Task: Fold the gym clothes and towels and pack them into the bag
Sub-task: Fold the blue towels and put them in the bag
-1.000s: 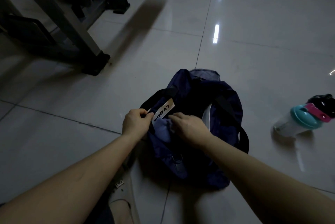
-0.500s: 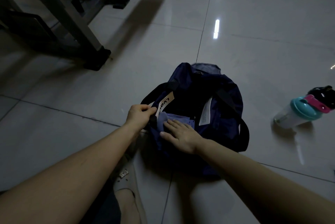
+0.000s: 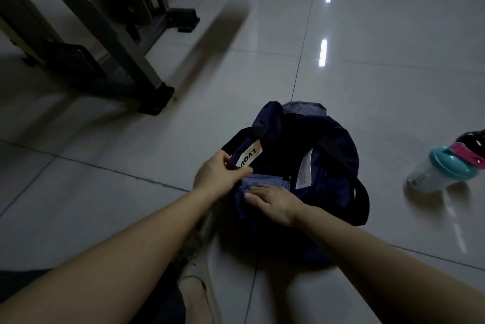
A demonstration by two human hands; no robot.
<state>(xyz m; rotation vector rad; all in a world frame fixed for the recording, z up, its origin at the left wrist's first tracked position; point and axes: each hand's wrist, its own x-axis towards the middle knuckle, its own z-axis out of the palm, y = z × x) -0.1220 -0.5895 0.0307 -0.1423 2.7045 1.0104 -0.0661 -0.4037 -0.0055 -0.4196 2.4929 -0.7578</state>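
A dark navy gym bag [image 3: 333, 145] lies open on the tiled floor, with black straps and a tan tag printed with black letters on its left rim. Inside its near end sits a folded blue cloth [image 3: 265, 182]. My left hand [image 3: 219, 172] grips the bag's left rim beside the tag. My right hand [image 3: 273, 201] lies flat, fingers straight, pressing down on the blue cloth. A white care label hangs inside the bag on the right.
A shaker bottle [image 3: 443, 167] with a teal lid and pink cap lies on the floor to the right. The metal frame of a gym machine [image 3: 110, 43] stands at the back left. My foot in a pale shoe [image 3: 199, 289] is below the bag.
My right hand went from curled round the blue cloth to lying flat on it inside the bag. My left hand kept its hold on the rim.
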